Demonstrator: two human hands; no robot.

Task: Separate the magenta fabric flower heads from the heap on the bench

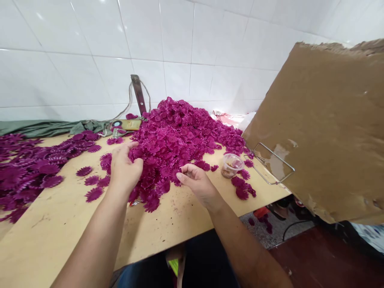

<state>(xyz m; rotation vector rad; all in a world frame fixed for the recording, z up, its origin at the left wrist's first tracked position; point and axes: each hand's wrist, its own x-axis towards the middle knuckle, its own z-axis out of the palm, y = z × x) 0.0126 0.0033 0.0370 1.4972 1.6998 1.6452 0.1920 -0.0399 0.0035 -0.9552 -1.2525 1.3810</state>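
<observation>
A big heap of magenta fabric flower heads (180, 132) lies on a pale wooden table (60, 224). My left hand (124, 168) rests on the heap's near left side, its fingers curled into the flowers. At the heap's front edge my right hand (196, 182) has its fingers bent and pinched on a flower. A second, flatter spread of the same flowers (27, 168) covers the table's left end. Single flowers (93, 194) lie scattered between the two piles.
A small clear plastic cup (231, 165) stands right of the heap, next to a wire frame (271, 164). A large brown cardboard sheet (324, 128) leans in from the right. Green cloth (45, 127), a metal bar (139, 94) and a cord sit against the white tiled wall.
</observation>
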